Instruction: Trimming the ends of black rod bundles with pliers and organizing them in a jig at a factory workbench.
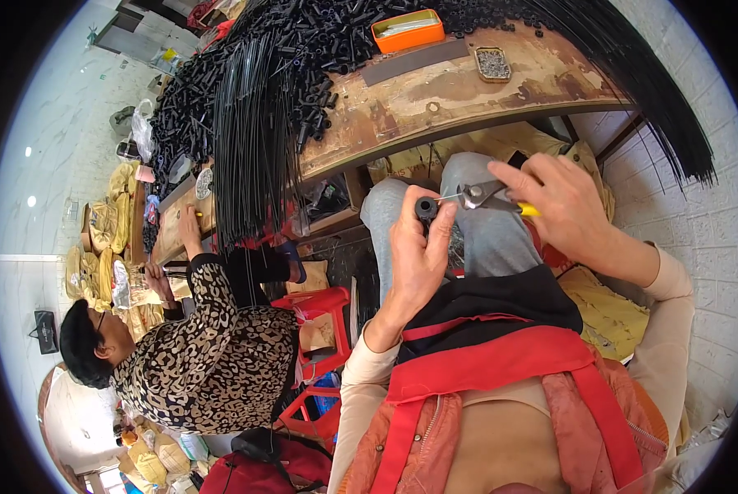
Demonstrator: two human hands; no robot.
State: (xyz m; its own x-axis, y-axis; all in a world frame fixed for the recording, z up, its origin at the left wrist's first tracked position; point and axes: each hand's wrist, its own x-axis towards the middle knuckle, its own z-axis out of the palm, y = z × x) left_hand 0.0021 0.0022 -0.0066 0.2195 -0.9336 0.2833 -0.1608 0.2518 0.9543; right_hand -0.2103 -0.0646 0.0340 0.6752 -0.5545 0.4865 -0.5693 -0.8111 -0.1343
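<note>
Above my lap, my left hand (416, 255) pinches a short black plastic tube (426, 208), its round hollow end showing. My right hand (560, 200) is wrapped round a pair of pliers (478, 194) with yellow handles. The metal head of the pliers points left toward the tube. A thin, pale wire or pin (446, 198) spans the small gap between tube and jaws. Whether the jaws are clamped on it is too small to tell.
Beyond my knees stands a worn wooden workbench (402, 111) with heaped black plastic parts (196, 107), bundles of black rods (254, 140), an orange box (408, 33) and a dish of small metal bits (492, 63). A co-worker (212, 354) sits at left, near red stools (324, 329).
</note>
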